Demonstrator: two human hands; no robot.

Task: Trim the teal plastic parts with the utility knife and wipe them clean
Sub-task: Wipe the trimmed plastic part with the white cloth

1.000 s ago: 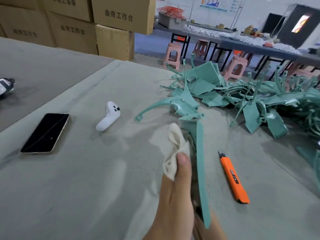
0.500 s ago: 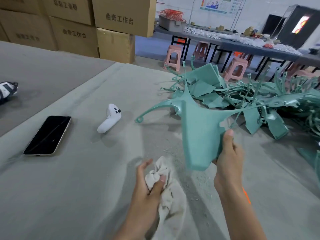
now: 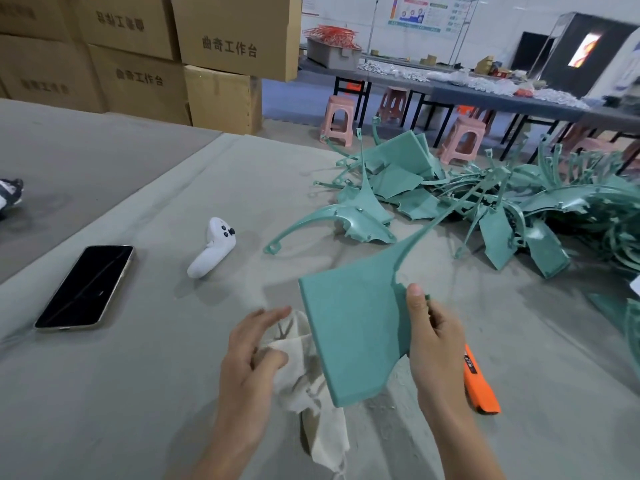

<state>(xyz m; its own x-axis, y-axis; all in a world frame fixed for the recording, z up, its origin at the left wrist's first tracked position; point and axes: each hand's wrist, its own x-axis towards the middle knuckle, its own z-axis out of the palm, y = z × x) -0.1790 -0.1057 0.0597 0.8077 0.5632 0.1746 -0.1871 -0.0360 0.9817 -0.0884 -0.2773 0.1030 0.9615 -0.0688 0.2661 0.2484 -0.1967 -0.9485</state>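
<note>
Teal part [image 3: 353,323]: a flat panel with one long thin arm running up and right toward the pile; it is held up off the work surface at lower centre of the frame, tilted, with its broad face toward the camera.
Right hand [image 3: 437,341]: clasps the panel's right edge, thumb on the near face and fingers curled behind it.
Left hand [image 3: 250,351]: lower centre, just left of the panel; thumb and curled fingers grasp a bunched cloth.
Cloth [image 3: 306,379]: off-white and creased, its loose end trailing down onto the surface below the panel.
Utility knife [image 3: 481,388]: orange, lying on the surface at lower right, partly hidden behind the right wrist; no hand touches it.
Pile of teal parts [image 3: 519,209]: heaped at middle right, with one curved piece [image 3: 360,221] lying apart on its left.
Work surface [image 3: 138,393]: grey fabric covering.
Phone [image 3: 85,287]: dark screen up, at left.
White controller [image 3: 213,247]: right of the phone.
Cardboard boxes [image 3: 138,53]: stacked at upper left.
Pink stools [image 3: 337,121]: by the long tables at the top.
</note>
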